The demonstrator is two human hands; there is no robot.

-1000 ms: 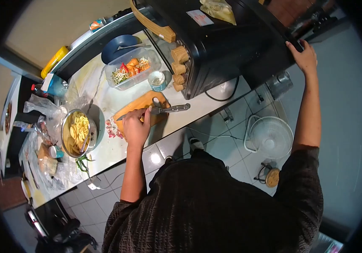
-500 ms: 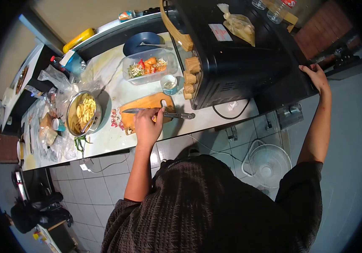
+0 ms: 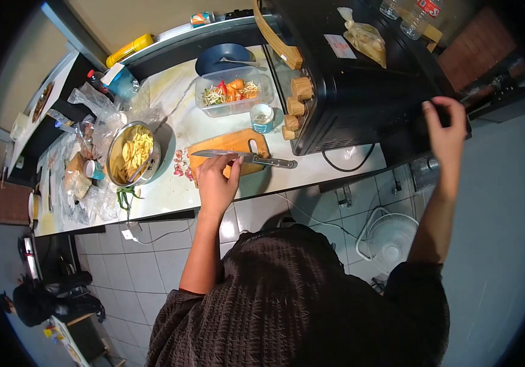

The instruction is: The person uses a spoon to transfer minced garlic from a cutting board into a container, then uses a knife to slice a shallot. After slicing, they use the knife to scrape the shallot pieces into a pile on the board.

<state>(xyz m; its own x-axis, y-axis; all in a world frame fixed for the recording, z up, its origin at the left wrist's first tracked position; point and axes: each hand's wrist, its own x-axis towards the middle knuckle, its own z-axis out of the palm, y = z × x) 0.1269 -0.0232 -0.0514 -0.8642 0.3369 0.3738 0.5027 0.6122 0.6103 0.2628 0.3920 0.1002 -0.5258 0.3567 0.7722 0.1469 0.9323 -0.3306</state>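
Observation:
My left hand (image 3: 216, 180) is at the front edge of the wooden cutting board (image 3: 213, 144), its fingers bent and drawn together beside the knife (image 3: 256, 159). Anything between the fingertips is too small to make out. The knife lies across the board, blade to the left, dark handle reaching past the right edge. Reddish peel pieces (image 3: 180, 164) are scattered left of the board. Over on the right, my right hand (image 3: 444, 119) is held open by the side of the black oven (image 3: 360, 98), thumb and index finger apart, holding nothing.
A metal pot of pale sliced food (image 3: 114, 160), green chillies (image 3: 126, 197) and plastic bags (image 3: 100, 205) sit to the left. Behind the board are a clear container of vegetables (image 3: 213, 111), a small cup (image 3: 262, 126) and a dark bowl (image 3: 207, 58). A fan (image 3: 391, 235) stands below.
My right hand has come away from the black edge at the far right and moved left. The view has shifted, and my left hand sits slightly farther left relative to the knife.

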